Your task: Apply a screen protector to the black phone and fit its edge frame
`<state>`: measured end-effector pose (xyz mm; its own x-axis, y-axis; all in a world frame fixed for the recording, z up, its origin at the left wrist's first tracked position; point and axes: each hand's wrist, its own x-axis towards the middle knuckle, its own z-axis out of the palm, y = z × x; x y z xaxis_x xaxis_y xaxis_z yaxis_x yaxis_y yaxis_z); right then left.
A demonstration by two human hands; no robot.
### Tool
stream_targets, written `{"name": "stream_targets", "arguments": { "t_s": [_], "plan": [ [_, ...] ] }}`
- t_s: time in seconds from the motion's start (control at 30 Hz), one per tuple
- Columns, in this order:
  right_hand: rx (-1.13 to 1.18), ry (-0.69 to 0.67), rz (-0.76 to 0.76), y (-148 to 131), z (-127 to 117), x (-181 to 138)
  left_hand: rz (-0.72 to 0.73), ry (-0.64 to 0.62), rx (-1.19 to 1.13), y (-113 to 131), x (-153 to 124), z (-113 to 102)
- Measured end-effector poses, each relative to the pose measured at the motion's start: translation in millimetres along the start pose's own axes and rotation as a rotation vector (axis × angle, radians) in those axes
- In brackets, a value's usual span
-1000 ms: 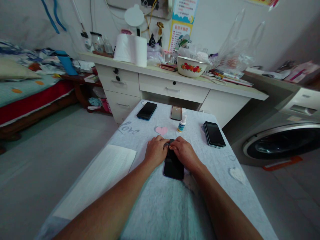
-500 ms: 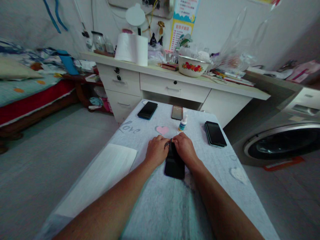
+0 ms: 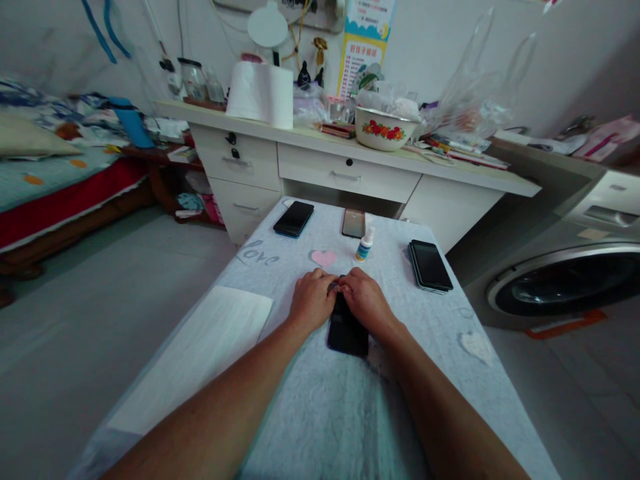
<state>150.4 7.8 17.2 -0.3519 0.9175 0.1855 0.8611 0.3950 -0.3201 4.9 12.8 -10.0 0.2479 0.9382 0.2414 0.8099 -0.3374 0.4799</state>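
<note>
A black smartphone (image 3: 347,331) lies flat on the cloth-covered table, its lower half showing between my forearms. My left hand (image 3: 314,298) is closed at the phone's upper left edge, fingertips pinched at the top. From the other side my right hand (image 3: 365,298) bends over the upper right part, its fingertips meeting the left ones. Whether something small sits between the fingers is hidden. Just beyond the hands stands a small white bottle (image 3: 365,245) with a blue label.
Another dark phone (image 3: 294,219) lies at the far left, a phone case (image 3: 354,223) at the far middle, and stacked phones (image 3: 431,266) at right. White paper (image 3: 200,353) covers the left side. A drawer desk (image 3: 345,177) and a washing machine (image 3: 570,253) stand beyond.
My right hand's fingers have shifted slightly left across the phone's top, closer to my left fingers. The phone stays in place; the view has shifted slightly.
</note>
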Motion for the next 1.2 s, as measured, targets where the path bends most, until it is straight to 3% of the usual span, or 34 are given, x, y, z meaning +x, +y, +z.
{"name": "stream_targets", "arguments": {
  "t_s": [0.57, 0.9, 1.2],
  "plan": [
    [-0.098, 0.117, 0.202, 12.7, 0.3, 3.5, -0.002, -0.002, -0.001, 0.0, -0.1, 0.2],
    [-0.080, 0.073, 0.137, 8.4, 3.5, 5.6, -0.005, -0.010, 0.020, 0.0, 1.0, 0.7],
    [0.009, -0.008, 0.070, 3.7, -9.0, -8.3, -0.015, -0.016, -0.001, 2.1, 0.5, -1.4]
  ]
}}
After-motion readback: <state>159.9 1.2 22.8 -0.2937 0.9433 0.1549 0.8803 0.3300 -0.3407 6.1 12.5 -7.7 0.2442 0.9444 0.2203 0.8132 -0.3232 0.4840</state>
